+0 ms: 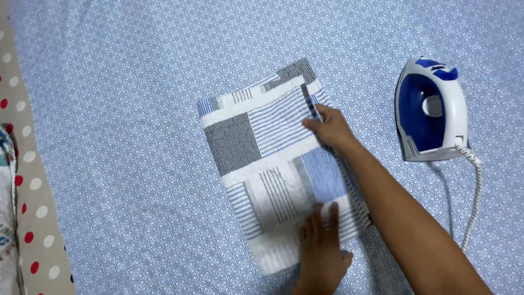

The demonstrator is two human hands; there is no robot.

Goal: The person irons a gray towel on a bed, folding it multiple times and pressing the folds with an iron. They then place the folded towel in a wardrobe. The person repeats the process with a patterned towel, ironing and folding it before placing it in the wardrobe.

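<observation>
From my remote seat I see a folded patchwork cloth of blue, white and grey striped squares (275, 164) lying flat and slightly askew on a blue cotton sheet printed with small white tile patterns (120, 109), both hands on it. My left hand (321, 248) lies palm down on the cloth's near edge, fingers stretched out together and pressing flat, gripping nothing. My right hand (330, 128) sits farther away, at the cloth's right-hand edge, forearm running back across the lower right; its fingertips pinch a narrow folded strip of that edge, thumb and fingers closed on the fabric while the rest of the hand rests against the cloth. The cloth spreads leftward and away from both hands, its far corner lying beyond the right hand. Well to the right of the right hand, apart from the cloth, a blue and white plastic steam iron (431, 109) stands on its heel, and its white braided cord (474, 202) trails down the sheet alongside the right forearm without touching it. Far to the left of both hands, the sheet ends against a beige fabric with red and white polka dots (33, 207), and a flowered cloth (5, 218) shows at the very edge of view.
</observation>
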